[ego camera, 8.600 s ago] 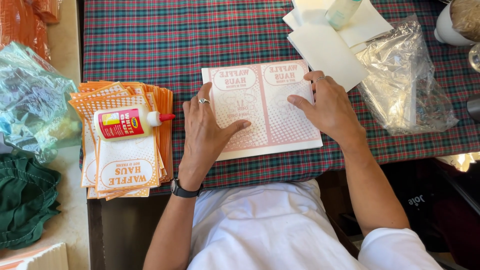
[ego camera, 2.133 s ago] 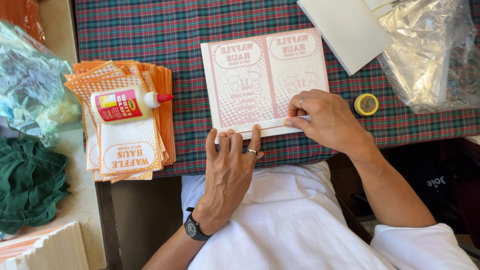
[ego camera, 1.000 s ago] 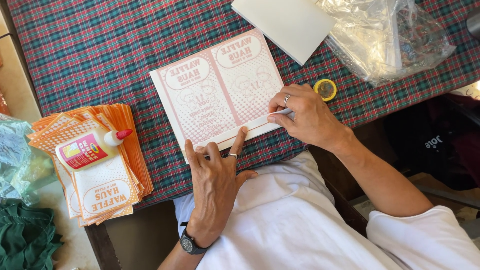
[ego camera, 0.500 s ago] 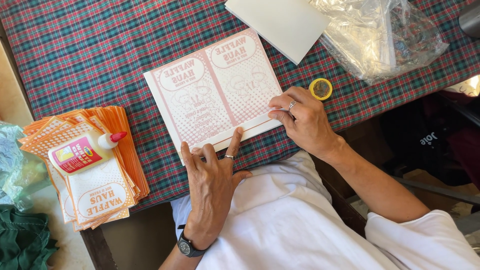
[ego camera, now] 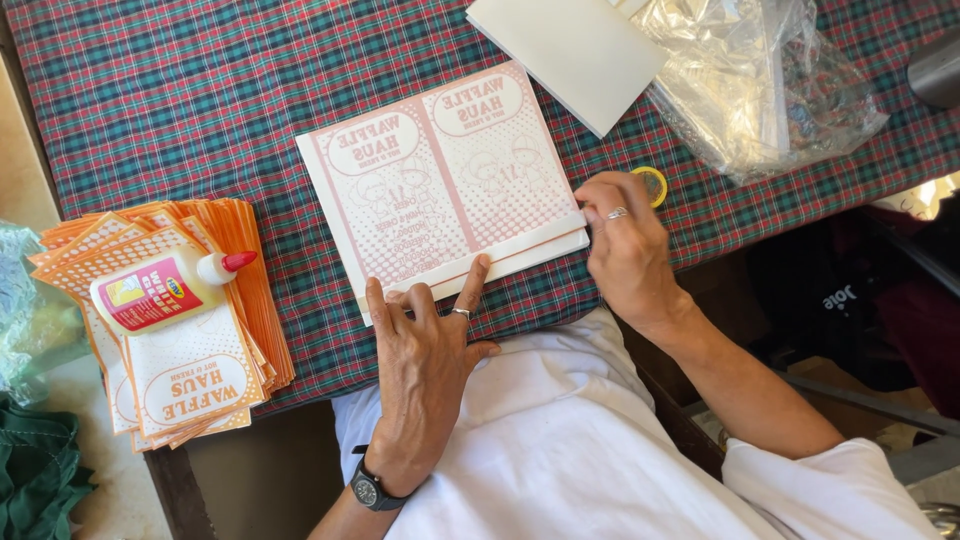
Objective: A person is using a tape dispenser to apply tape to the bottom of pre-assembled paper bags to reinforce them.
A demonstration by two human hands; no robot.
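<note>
A flat printed paper sheet (ego camera: 440,180), white with pink-red panels, lies on the plaid tablecloth (ego camera: 200,110). My left hand (ego camera: 425,350) presses its fingertips on the folded strip along the sheet's near edge. My right hand (ego camera: 625,245), with a ring on one finger, pinches that same strip at the sheet's near right corner. A small yellow tape roll (ego camera: 652,184) lies just beyond my right hand.
A stack of orange printed paper pieces (ego camera: 190,340) sits at the left with a white glue bottle (ego camera: 165,290) lying on top. A stack of blank white sheets (ego camera: 570,50) and a crumpled clear plastic bag (ego camera: 760,80) lie at the far right. Green cloth (ego camera: 40,480) lies lower left.
Over the frames my hands came from flat on the sheet to its near edge. In the last half second both hands stay on the folded strip, my right hand shifting slightly.
</note>
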